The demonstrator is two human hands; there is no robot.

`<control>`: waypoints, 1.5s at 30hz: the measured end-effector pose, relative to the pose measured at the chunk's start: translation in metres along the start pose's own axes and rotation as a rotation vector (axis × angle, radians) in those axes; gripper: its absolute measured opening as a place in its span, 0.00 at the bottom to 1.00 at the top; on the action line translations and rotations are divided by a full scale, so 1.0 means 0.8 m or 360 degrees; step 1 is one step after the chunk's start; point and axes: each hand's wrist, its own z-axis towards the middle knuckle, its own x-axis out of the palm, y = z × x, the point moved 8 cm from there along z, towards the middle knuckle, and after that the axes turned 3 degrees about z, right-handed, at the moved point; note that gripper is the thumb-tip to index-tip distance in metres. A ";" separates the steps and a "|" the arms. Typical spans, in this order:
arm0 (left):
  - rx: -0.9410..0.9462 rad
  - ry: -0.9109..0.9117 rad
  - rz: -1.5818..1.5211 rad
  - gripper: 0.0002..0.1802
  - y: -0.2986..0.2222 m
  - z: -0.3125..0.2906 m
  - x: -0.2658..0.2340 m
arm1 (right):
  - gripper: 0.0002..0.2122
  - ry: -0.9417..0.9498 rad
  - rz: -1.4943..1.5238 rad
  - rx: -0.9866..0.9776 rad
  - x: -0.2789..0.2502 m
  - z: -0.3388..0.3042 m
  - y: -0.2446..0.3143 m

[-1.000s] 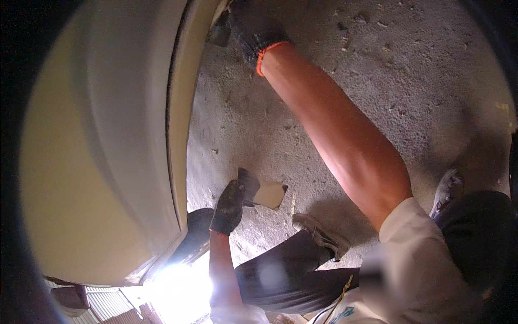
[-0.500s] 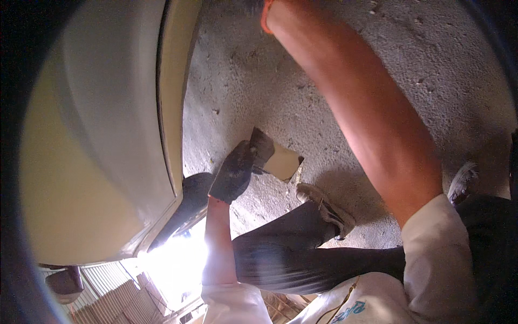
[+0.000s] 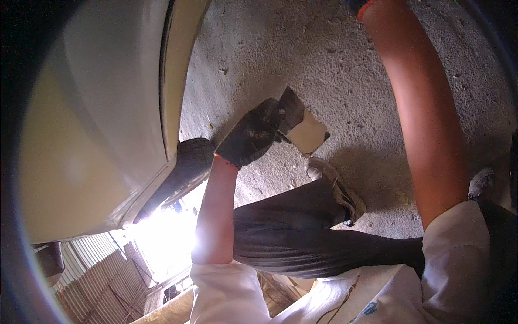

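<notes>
My left hand (image 3: 252, 134), in a black work glove with an orange cuff edge, is closed on one end of a thin, dark flat plate (image 3: 292, 107). A smooth beige layer (image 3: 308, 133), like putty, covers most of the plate's far half. The plate is held over the rough floor, beside my shoe. Only the wrist end of my right hand (image 3: 354, 6) shows at the top edge, in a dark glove with an orange cuff. Its fingers are out of the picture, so what they hold is hidden.
A large curved car body panel (image 3: 108, 108), beige and grey, fills the left side. Below its edge is a dark tyre (image 3: 194, 154). Rough grey concrete (image 3: 259, 48) forms the floor. My shoe (image 3: 340, 189) stands near the plate. Corrugated sheeting (image 3: 100, 264) and bright daylight lie lower left.
My left hand has moved up and to the right with the plate. My right arm has swung to the right, and its gloved hand remains at the top edge.
</notes>
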 end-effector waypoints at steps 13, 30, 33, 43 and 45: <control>0.0111 0.0030 -0.0782 0.29 0.032 0.001 0.000 | 0.29 -0.0004 0.0112 0.0068 -0.030 -0.035 -0.020; 0.0147 -0.0564 -0.0395 0.19 -0.002 0.000 -0.077 | 0.36 0.0238 0.0546 0.0276 -0.058 -0.044 -0.022; 0.0638 -0.1476 -0.0487 0.18 -0.050 -0.044 -0.143 | 0.31 0.0259 0.0708 0.0329 -0.071 -0.042 -0.006; 0.0721 -0.2291 -0.1334 0.18 -0.079 -0.120 -0.200 | 0.19 0.0629 -0.1287 -0.1494 0.029 -0.177 0.176; 0.0634 -0.2290 -0.1053 0.16 -0.096 -0.123 -0.206 | 0.20 0.0784 -0.0416 -0.0601 0.043 -0.166 0.171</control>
